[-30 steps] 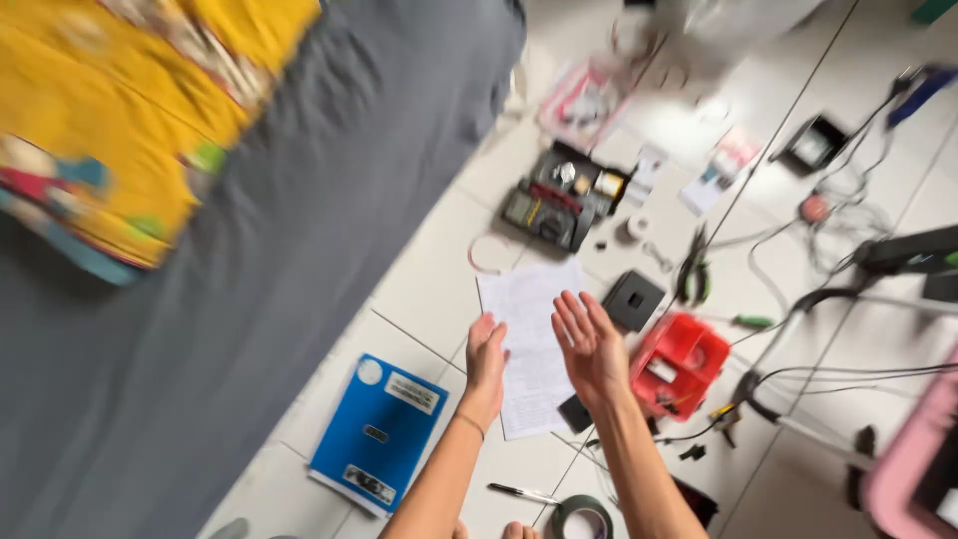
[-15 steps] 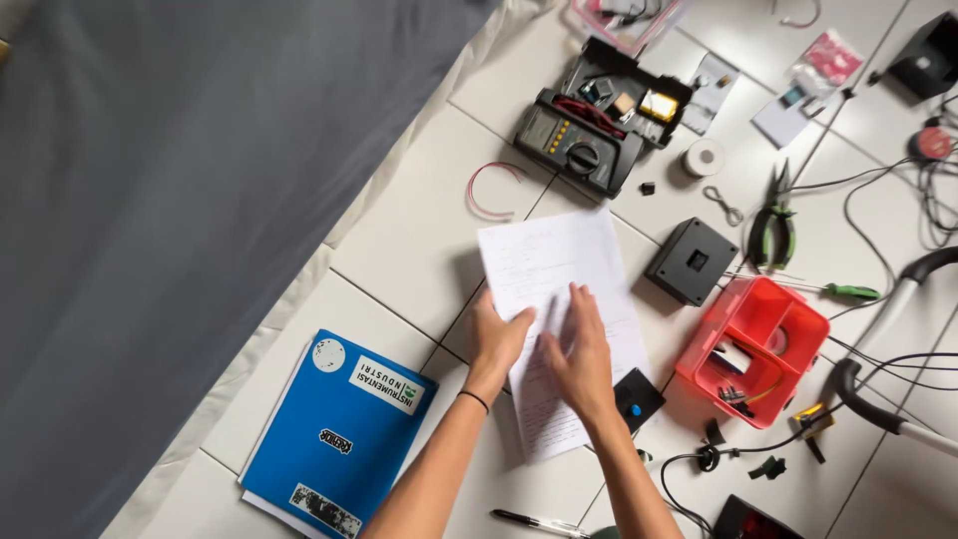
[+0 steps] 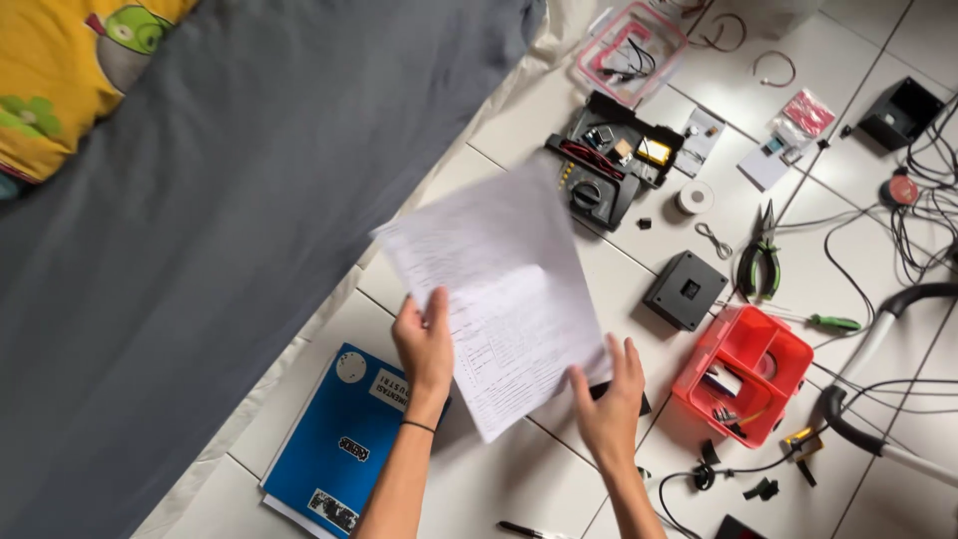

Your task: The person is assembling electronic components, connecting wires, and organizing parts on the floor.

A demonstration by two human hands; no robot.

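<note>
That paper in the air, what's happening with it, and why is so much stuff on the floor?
A person sitting on the tiled floor has lifted a printed sheet of paper with both bare hands. The left hand grips its left edge, and the right hand supports the lower right corner. Around them lie a blue book, a red plastic box of small parts, a multimeter, pliers and many cables.

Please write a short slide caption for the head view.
Both hands, left and right, lift a printed sheet above a tiled floor scattered with tools.
</note>
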